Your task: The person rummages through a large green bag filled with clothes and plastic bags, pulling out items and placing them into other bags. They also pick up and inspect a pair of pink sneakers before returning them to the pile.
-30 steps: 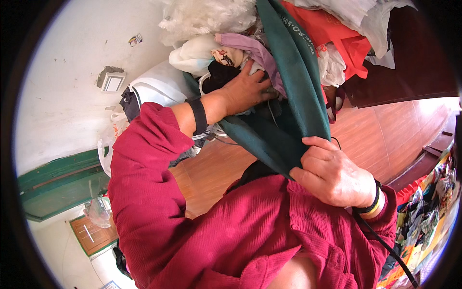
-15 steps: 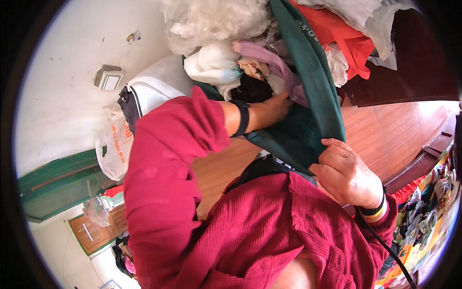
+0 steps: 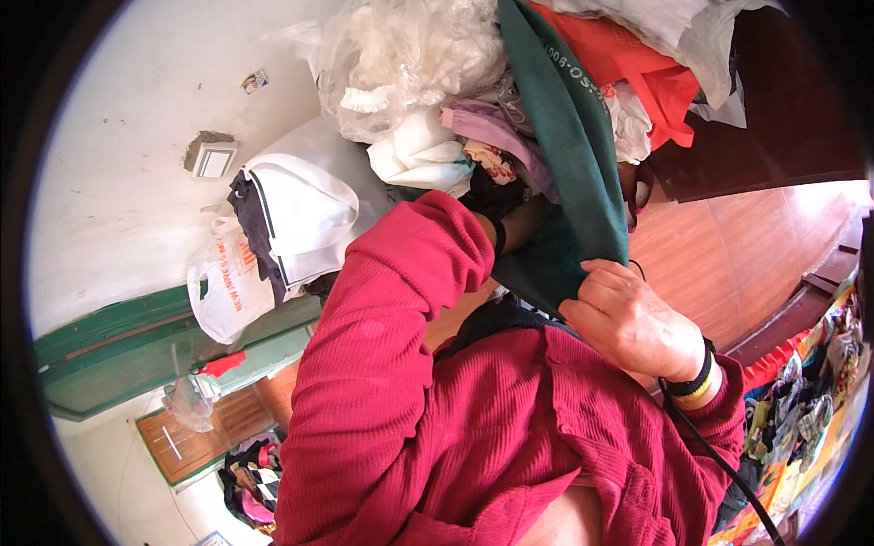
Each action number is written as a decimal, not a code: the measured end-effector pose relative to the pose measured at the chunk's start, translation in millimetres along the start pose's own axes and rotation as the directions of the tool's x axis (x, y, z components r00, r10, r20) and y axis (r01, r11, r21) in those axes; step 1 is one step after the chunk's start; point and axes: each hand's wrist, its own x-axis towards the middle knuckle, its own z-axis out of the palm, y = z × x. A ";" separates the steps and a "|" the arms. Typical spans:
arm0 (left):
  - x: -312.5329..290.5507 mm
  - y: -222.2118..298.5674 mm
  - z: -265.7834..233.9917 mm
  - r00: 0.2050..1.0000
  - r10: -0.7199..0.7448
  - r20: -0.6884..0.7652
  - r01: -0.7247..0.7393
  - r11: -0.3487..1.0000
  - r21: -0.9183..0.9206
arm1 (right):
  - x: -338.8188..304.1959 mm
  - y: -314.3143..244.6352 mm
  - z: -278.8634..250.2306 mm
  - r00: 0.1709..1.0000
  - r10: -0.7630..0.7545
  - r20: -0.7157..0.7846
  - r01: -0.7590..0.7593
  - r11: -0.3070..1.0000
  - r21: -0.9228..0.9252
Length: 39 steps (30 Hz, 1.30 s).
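Note:
A dark green cloth [image 3: 578,136], shaped like a large bag with light printing on it, hangs open in front of me. My right hand [image 3: 633,323] pinches its near edge between thumb and curled fingers. My left hand [image 3: 523,226] reaches deep into the opening, and its fingers are hidden in the folds. Around the left hand lie a lilac garment [image 3: 501,130], a flowered cloth [image 3: 492,162] and a black cloth [image 3: 490,194]. A white bundle [image 3: 419,153] rests just beyond them, to the left.
Crumpled clear plastic [image 3: 414,59] piles up at the back. A red bag [image 3: 651,91] lies on a dark red wooden surface [image 3: 774,136]. White cloth [image 3: 296,214] and a white plastic bag [image 3: 228,296] hang by the left wall. Colourful clothes [image 3: 806,414] lie at right.
My left hand has pushed further into the green bag, its forearm shifting right. The right hand, still gripping the edge, sits slightly further left. The whole view has shifted a little.

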 end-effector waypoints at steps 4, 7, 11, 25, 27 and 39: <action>6.4 -1.4 8.9 0.995 -0.098 -0.035 0.089 0.976 -0.200 | -6.1 1.6 2.8 0.999 0.033 -0.017 -0.033 0.999 0.015; -4.9 -5.7 -3.6 0.978 -0.176 -0.108 0.117 0.902 -0.416 | -13.2 3.7 1.3 0.995 0.065 -0.069 -0.062 0.997 0.044; -39.6 -20.3 -56.8 0.945 -0.239 -0.222 0.021 0.724 -0.690 | -21.2 5.0 -4.5 0.981 0.109 -0.162 -0.104 0.994 0.039; -117.8 -34.6 -126.1 0.912 -0.287 -0.294 -0.197 0.323 -0.926 | -18.8 3.8 -9.1 0.980 0.103 -0.170 -0.105 0.994 0.000; -121.0 -33.7 -127.9 0.887 -0.262 -0.379 -0.241 0.437 -0.866 | -19.5 3.2 -8.9 0.980 0.104 -0.170 -0.109 0.994 -0.019; -139.7 28.3 -153.3 0.686 -0.160 -0.710 -0.244 0.868 -0.432 | -15.4 0.6 -11.4 0.980 -0.014 -0.200 -0.015 0.990 -0.140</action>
